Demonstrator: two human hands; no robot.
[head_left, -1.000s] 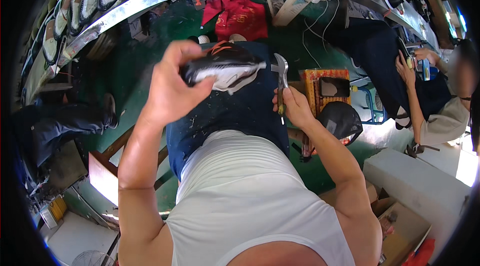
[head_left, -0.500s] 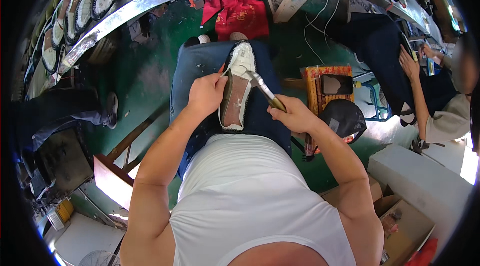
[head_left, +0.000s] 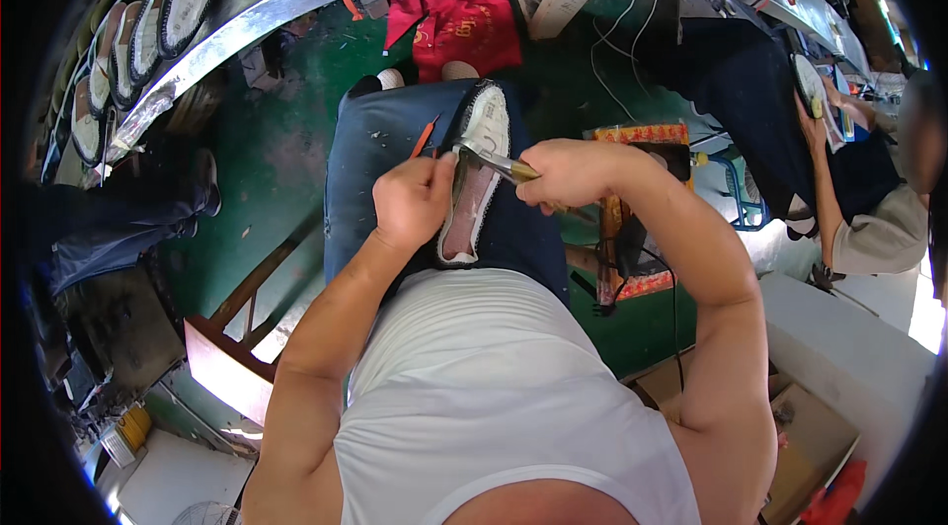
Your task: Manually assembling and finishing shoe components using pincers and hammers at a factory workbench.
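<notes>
A white and brown shoe [head_left: 488,125] with dark stitching round its edge lies on my lap, toe pointing away. My left hand [head_left: 410,199] is closed at the left side of its opening, thumb and fingers pinching the edge. Just above those fingers shows a slim orange stick [head_left: 425,137]; whether the hand holds it, I cannot tell. My right hand [head_left: 568,174] grips the brownish handle of metal pincers [head_left: 491,160]. Their curved silver head rests over the shoe's opening, close to my left thumb. The jaws are too small to make out.
Several similar shoes [head_left: 188,1] line the metal-edged bench [head_left: 257,16] at far left. A red cloth [head_left: 459,31] lies on the floor under it. To my right are a low stool with a patterned orange top [head_left: 642,133] and a seated co-worker [head_left: 874,199]. A cardboard box [head_left: 810,436] stands lower right.
My right hand has swung up and left, bringing the pincers' head from above the shoe across to its left edge. My left hand stays at the shoe's side. The view has shifted slightly.
</notes>
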